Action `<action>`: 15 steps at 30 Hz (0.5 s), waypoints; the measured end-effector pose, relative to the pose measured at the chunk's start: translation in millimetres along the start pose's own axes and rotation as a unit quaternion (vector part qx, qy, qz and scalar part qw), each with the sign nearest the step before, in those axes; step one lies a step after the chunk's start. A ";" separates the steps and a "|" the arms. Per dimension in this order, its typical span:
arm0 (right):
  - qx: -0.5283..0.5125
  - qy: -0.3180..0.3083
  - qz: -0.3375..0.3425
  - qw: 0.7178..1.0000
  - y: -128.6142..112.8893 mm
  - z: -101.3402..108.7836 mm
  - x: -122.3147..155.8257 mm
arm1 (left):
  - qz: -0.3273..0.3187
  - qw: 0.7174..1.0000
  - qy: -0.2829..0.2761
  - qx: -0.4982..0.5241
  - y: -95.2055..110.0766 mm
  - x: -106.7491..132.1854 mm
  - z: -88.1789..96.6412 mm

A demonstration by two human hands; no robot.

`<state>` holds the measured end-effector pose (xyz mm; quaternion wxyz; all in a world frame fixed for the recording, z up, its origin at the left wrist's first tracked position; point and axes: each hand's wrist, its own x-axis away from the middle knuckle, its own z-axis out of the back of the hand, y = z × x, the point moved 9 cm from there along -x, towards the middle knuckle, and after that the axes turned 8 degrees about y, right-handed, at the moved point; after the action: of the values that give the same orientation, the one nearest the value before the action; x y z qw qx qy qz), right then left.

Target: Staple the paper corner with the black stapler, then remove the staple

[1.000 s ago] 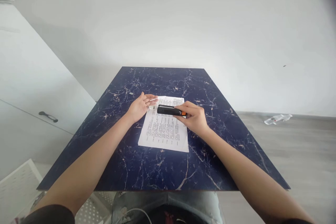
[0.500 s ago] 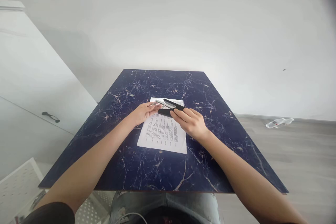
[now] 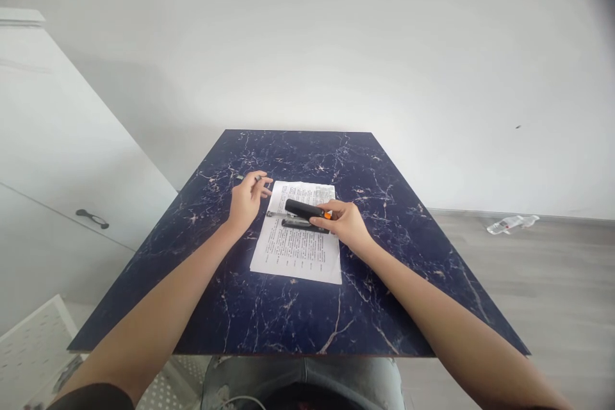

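A black stapler (image 3: 302, 209) with an orange part near its hinge is held in my right hand (image 3: 350, 223), its fingers closed around the hinge end. The stapler's arms are spread apart, with its metal magazine (image 3: 276, 214) sticking out to the left. Beneath it lie printed sheets of paper (image 3: 293, 259). My left hand (image 3: 246, 202) is raised just left of the sheets, apart from the stapler. A small dark strip (image 3: 258, 178) shows at its fingers and looks pinched there; its exact kind is too small to make out.
The dark blue marbled table (image 3: 288, 320) has its far edge close to a white wall. At left stands a white cabinet (image 3: 57, 141) with a black handle (image 3: 93, 218). A clear plastic wrapper (image 3: 512, 225) lies on the floor at right.
My left hand has moved left, away from the stapler, to the far-left corner of the sheets. My right hand has lowered and turned the stapler, whose orange part now shows.
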<state>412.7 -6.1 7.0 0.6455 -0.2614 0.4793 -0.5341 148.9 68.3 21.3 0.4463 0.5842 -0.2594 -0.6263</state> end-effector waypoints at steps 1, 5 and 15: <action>-0.007 -0.022 0.003 1.000 0.2 -6.5 1.4 | -0.036 0.998 -0.011 -0.045 9.8 2.6 -0.6; -0.013 -0.069 0.026 0.997 -2.3 -17.8 3.7 | -0.110 0.988 -0.048 -0.093 36.4 11.9 -8.0; -0.074 -0.080 0.051 0.993 -25.0 2.4 -1.0 | -0.271 0.923 -0.188 -0.197 90.4 60.3 -56.8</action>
<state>403.8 -12.9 29.5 0.6869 -0.3254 0.4770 -0.4413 231.7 -14.7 57.3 0.3089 0.4037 -0.0417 -0.8601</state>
